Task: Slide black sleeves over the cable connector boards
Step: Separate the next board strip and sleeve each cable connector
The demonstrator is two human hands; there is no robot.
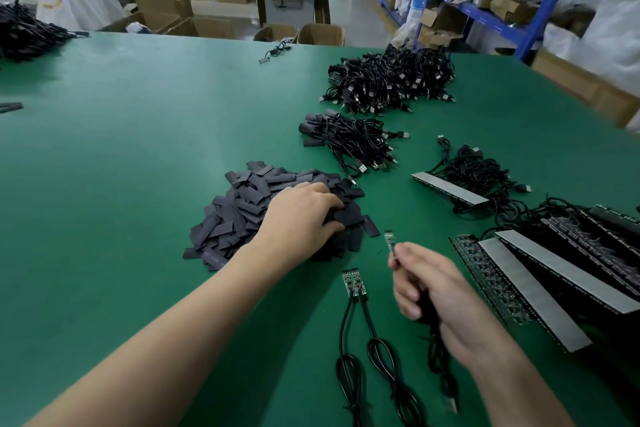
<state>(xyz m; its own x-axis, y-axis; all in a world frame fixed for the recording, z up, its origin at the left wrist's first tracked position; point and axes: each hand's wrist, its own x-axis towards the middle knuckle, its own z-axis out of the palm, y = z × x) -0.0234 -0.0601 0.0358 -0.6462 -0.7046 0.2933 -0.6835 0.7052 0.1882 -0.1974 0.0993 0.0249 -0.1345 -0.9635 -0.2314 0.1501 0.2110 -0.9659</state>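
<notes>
A heap of flat black sleeves (242, 208) lies on the green table (138, 156). My left hand (301, 215) rests on the heap's right side, its fingers and thumb pinching a black sleeve (346, 217). My right hand (429, 291) grips a black cable (438, 354) just below its small green connector board (390, 240), which sticks up above my fingers. Two more cables with bare boards (354, 282) lie side by side on the table between my arms.
A small pile of sleeved cables (349, 139) and a larger cable pile (391, 80) lie behind the sleeve heap. Rows of boards with grey strips (554, 274) and loose cables (478, 170) fill the right side. Shelving and cardboard boxes stand beyond the table.
</notes>
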